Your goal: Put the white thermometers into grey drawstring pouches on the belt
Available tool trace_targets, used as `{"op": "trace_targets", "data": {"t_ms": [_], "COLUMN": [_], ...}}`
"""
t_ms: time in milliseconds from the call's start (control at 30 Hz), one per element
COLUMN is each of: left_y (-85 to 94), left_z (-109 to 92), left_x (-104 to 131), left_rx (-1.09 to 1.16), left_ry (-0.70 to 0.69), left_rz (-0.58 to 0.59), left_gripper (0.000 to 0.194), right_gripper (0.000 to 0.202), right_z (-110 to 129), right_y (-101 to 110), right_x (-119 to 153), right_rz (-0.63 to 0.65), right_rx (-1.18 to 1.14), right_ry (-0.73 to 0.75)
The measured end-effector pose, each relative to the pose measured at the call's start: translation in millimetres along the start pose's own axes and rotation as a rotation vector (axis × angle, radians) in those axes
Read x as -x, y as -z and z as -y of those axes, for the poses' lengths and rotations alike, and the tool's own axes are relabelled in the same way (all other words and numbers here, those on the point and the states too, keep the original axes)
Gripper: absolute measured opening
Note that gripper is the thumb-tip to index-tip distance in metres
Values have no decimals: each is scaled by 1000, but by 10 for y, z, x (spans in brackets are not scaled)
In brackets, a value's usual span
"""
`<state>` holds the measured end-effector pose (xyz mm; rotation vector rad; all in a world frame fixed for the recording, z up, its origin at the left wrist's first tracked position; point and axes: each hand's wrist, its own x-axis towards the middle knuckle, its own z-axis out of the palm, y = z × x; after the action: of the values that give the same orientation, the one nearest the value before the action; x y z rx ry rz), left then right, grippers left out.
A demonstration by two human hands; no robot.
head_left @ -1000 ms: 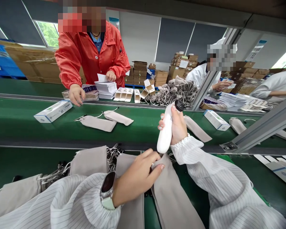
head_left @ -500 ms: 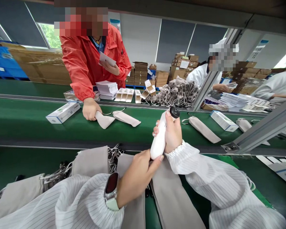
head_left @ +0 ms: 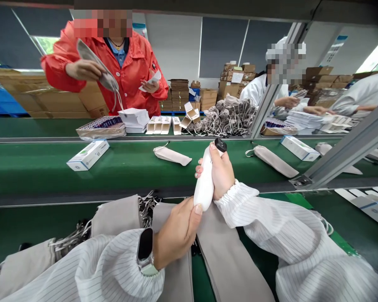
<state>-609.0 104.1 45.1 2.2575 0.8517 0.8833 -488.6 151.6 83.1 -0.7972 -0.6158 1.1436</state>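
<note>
Between my two hands is a slim white handheld device point(head_left: 204, 184) with a black round cap at its upper end, held tilted. My right hand point(head_left: 222, 172) is wrapped round its upper part, the thumb close to the black cap. At the lower end, my left hand point(head_left: 178, 230) pinches the device between thumb and fingers. Beneath my hands lie flat grey cloth pouches point(head_left: 229, 251). More folded grey pouches point(head_left: 115, 218) with white drawstrings are stacked by my left forearm.
A green conveyor belt point(head_left: 138, 176) runs across ahead, bearing a white box point(head_left: 88, 155), a pouch point(head_left: 172, 155), another pouch point(head_left: 275, 161) and another white box point(head_left: 300, 147). A metal post point(head_left: 343, 142) slants at right. Across the belt, a person in red point(head_left: 132, 71) lifts a pouch.
The co-worker in red has raised a pouch off the belt. Pouches and boxes on the belt have shifted slightly right in view. My hands keep their hold on the device.
</note>
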Motion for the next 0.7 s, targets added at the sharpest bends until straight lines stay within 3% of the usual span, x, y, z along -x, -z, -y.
{"op": "trace_targets", "data": {"t_ms": [133,233,467,533,700], "left_y": [11,-7,-50,-38,-13], "left_z": [12,3,-12,-18,-54], "left_x": [7,3,-16,-26,-47], "left_rx": [25,-82,-154,-124,-91], "left_ry": [-78,-41,79,79,106], "left_rz": [-9,-18,-257,-240,-50], "left_gripper": [28,23,33,34,30], "right_gripper": [30,31,30,29,33], "right_z": [-1,-8,-20,-24,-31], "right_y": [19,25,-15,-16,24], "right_x": [-10,-19,47,55,2], "right_rz": [17,18,22,29,14], "right_rx": [-5,-9,-13,-9,8], "right_ry": [-9,12,71,59,58]}}
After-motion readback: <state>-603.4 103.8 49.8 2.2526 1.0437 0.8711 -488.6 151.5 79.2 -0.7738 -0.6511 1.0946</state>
